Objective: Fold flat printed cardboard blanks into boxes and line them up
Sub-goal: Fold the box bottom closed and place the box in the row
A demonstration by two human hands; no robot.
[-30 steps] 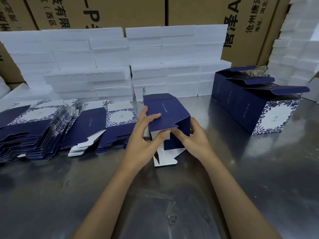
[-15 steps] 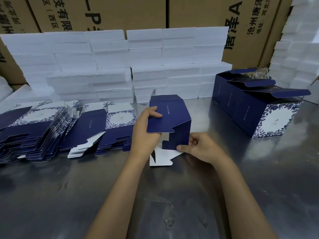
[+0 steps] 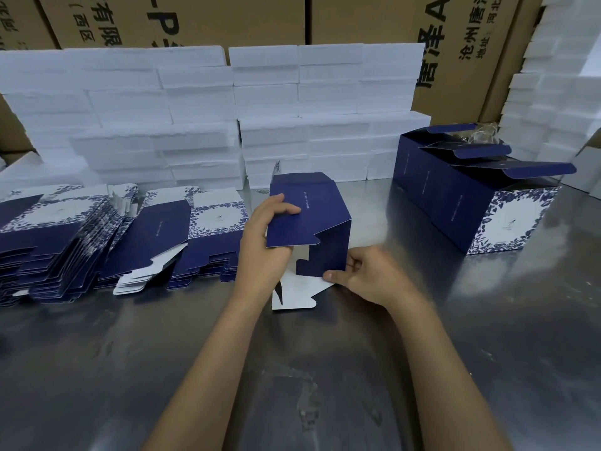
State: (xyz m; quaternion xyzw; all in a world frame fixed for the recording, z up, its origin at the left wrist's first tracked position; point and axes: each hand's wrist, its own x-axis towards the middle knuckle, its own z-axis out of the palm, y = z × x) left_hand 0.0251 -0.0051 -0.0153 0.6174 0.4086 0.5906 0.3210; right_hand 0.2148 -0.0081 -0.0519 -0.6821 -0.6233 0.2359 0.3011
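- Head view, middle of the metal table [image 3: 97, 369]: a half-folded dark blue box [image 3: 312, 222] is standing near the centre, with a white flap [image 3: 294, 296] lying flat on the tabletop in front of it.
- Left hand [image 3: 265, 245] is gripping the box's left side, thumb lying over the top panel and fingers going underneath.
- Right hand [image 3: 367, 276] is pinching the lower right corner of the box's front panel between thumb and fingers.
- Flat blanks [image 3: 65, 242] are lying in slumped piles on the left of the table, just beside the left hand.
- Finished boxes [image 3: 471, 196] are standing in a row at the right, lids open.
- White foam blocks [image 3: 195, 125] are sitting stacked along the back, with brown cartons [image 3: 227, 17] behind them.
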